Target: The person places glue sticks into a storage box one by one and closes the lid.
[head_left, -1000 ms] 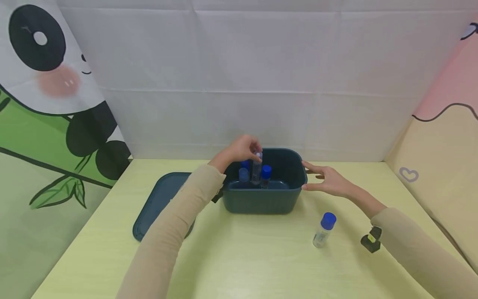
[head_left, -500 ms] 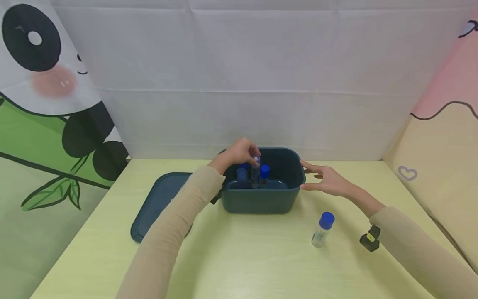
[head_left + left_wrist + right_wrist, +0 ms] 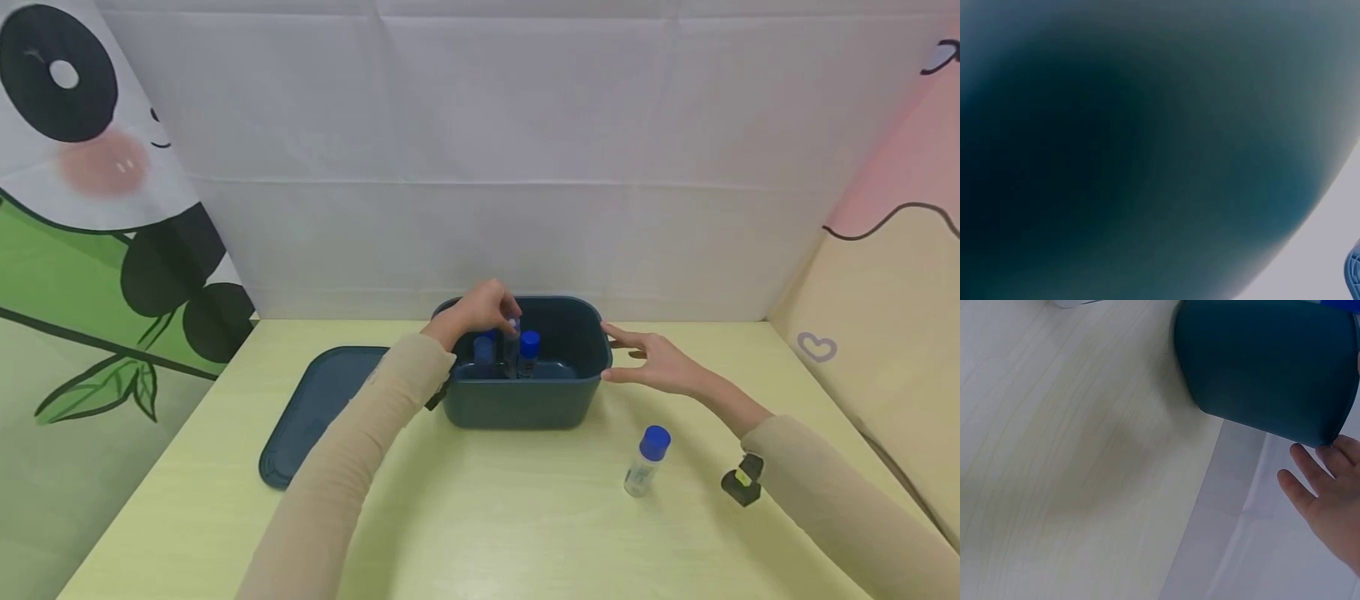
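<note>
A dark teal bin stands upright at the far middle of the worktop. The left hand reaches over its left part, the grip drawn together so that thumb and fingers pinch the top of a slim clear bottle. That bottle is upright inside the bin. Just right of it in the bin stands a blue-capped bottle; just left is a bluish container, with another bit of blue partly hidden beyond it.

The right hand is at the bin's right end. Its grip is spread wide, thumb well apart from the fingers and nearer, with the tips at the rim; it pinches nothing.

Near and right of the bin, well apart from it, a lone bottle with a blue cap stands on the worktop. A flat dark teal lid-like panel lies to the left, partly behind the left sleeve. A white cloth hangs along the far side. The left wrist view is mostly blurred dark teal.
</note>
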Demonstrator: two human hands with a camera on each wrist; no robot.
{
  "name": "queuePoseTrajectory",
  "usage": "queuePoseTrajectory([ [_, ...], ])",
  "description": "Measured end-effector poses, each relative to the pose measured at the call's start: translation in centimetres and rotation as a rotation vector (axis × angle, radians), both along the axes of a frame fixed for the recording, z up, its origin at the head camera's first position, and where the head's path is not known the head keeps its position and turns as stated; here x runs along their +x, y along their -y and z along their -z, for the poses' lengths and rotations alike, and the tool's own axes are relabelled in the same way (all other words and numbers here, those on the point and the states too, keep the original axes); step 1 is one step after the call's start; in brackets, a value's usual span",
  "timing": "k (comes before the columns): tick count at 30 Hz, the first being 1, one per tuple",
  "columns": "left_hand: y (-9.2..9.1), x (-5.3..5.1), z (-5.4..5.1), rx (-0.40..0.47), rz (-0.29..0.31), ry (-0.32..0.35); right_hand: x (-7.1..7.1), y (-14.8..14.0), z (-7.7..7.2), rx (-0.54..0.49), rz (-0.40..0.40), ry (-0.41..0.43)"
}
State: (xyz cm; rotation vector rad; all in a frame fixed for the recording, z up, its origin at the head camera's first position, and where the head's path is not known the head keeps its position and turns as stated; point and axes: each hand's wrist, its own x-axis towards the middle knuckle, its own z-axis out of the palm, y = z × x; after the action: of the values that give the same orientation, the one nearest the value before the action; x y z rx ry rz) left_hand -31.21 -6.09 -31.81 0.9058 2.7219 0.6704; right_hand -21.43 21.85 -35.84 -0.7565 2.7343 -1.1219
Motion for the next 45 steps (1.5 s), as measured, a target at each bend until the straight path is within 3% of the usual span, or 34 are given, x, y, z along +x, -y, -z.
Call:
queuePoseTrajectory([
  [8, 0.1, -0.2, 0.5, 0.039, 0.002, 0.03, 0.1, -0.1, 0.1, 0.002, 0.007, -0.006],
  [17, 1.0, -0.5, 1.2, 0.163, -0.017, 0.158, 0.1, -0.1, 0.1, 0.004, 0.008, -0.002],
  [26, 1.4, -0.5, 1.3, 0.221, 0.002, 0.233, 0.1, -0.1, 0.3, 0.01, 0.005, -0.015],
  [31, 1.7, -0.7, 1.1, 0.225, -0.018, 0.248, 0.1, -0.1, 0.3, 0.007, 0.005, -0.018],
  [34, 2.2, -0.7, 0.4, 0.236, -0.028, 0.231, 0.1, 0.0, 0.3, 0.007, 0.004, -0.016],
  [40, 3.1, 0.6, -2.9, 0.358, -0.017, 0.112, 0.0, -0.2, 0.3, 0.004, 0.001, -0.02],
  [43, 2.9, 2.3, -4.0, 0.44, 0.015, 0.066, 0.0, -0.3, 0.2, 0.008, 0.0, -0.021],
  [45, 2.2, 3.8, -4.2, 0.503, 0.065, 0.073, 0.0, -0.4, 0.2, 0.009, 0.0, -0.02],
])
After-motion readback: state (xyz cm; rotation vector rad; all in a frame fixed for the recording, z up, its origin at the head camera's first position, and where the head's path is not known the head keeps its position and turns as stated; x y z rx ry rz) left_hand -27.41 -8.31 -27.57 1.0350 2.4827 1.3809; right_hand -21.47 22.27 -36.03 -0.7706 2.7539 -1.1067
